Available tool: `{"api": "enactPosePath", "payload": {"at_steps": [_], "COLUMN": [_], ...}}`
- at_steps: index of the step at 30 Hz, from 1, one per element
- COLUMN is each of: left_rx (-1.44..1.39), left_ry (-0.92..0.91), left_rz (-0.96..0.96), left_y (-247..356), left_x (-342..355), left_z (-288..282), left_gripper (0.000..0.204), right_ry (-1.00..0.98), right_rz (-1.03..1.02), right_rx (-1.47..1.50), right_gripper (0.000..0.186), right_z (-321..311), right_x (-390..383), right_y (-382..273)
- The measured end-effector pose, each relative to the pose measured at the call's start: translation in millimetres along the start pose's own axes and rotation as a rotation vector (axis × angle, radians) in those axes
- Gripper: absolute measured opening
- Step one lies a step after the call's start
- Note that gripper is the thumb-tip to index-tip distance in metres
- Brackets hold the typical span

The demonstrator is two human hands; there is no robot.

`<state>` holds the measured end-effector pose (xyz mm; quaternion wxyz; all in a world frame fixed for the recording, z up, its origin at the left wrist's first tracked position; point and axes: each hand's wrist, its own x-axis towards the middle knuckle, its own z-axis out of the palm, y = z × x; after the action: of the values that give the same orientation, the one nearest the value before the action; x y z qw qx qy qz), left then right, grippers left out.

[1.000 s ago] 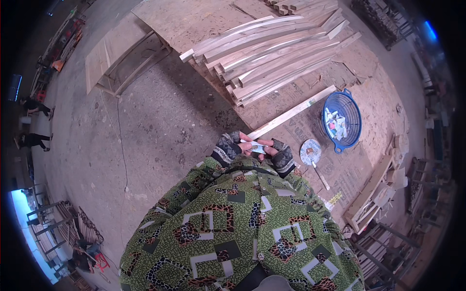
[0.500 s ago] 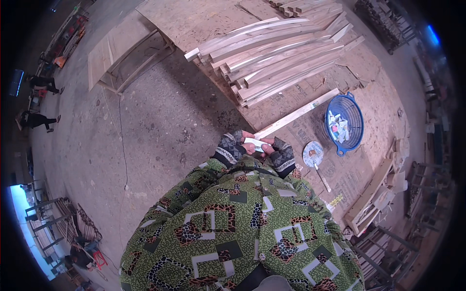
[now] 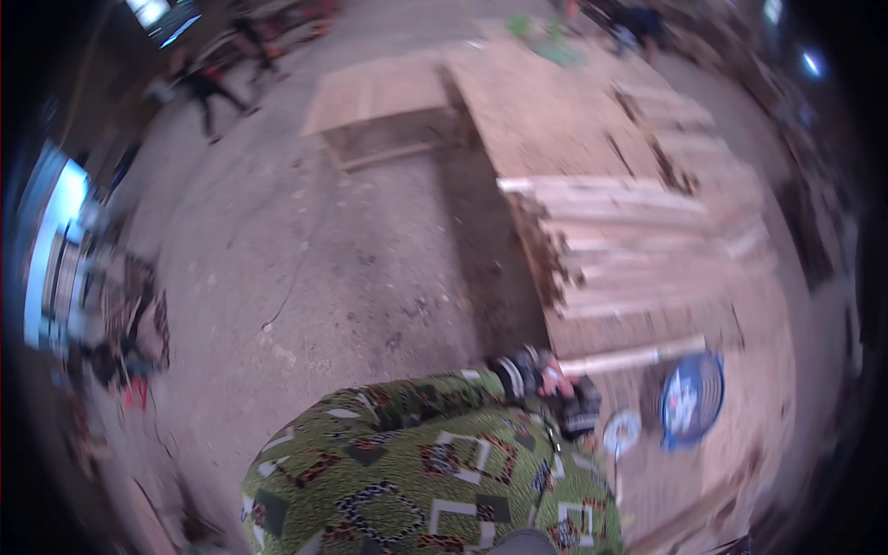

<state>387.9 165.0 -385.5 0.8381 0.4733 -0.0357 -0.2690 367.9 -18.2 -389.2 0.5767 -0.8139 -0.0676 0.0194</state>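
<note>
Motion blur smears this moment. My left hand and my right hand are close together in front of my body, at the near left edge of the wooden work surface. Dark patterned knit cuffs cover both wrists. The left fingers look bent and closed, but what they hold cannot be made out. My right fingers are mostly smeared and hidden. Just beyond my hands lies a pale wooden strip. To their right are a round whitish disc and a blue plastic basket holding pale scraps.
Long wooden pieces lie stacked on the work surface. A lower wooden table stands at the far left, with concrete floor before it. People are in the far left background. A thin cord crosses the floor.
My view has swung up and left, so the work surface and basket appear further right and lower. The white slip earlier between both hands can no longer be made out.
</note>
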Motion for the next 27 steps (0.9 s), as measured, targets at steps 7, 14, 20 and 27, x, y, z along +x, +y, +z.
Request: {"api": "enactPosePath", "payload": {"at_steps": [7, 14, 20, 27], "left_rx": [0.683, 0.143, 0.182, 0.616], "left_ry": [0.245, 0.359, 0.33, 0.341], "left_rz": [0.188, 0.127, 0.117, 0.307], "left_y": [14.5, 4.1, 1.3, 17.8], "left_x": [-14.9, -9.2, -8.0, -10.3], "left_z": [6.9, -8.8, -18.2, -2.5], "left_gripper": [0.016, 0.015, 0.015, 0.023], "right_ry": [-0.106, -0.132, -0.12, -0.265], "right_rz": [-0.008, 0.033, 0.089, -0.004], "right_rx": [0.041, 0.038, 0.107, -0.126], "right_gripper": [0.016, 0.015, 0.013, 0.011], "right_z": [8.8, -2.7, -6.9, -0.4], "right_x": [7.6, 21.8, 18.0, 29.4], "right_y": [-17.9, -34.7, -41.3, -30.0]}}
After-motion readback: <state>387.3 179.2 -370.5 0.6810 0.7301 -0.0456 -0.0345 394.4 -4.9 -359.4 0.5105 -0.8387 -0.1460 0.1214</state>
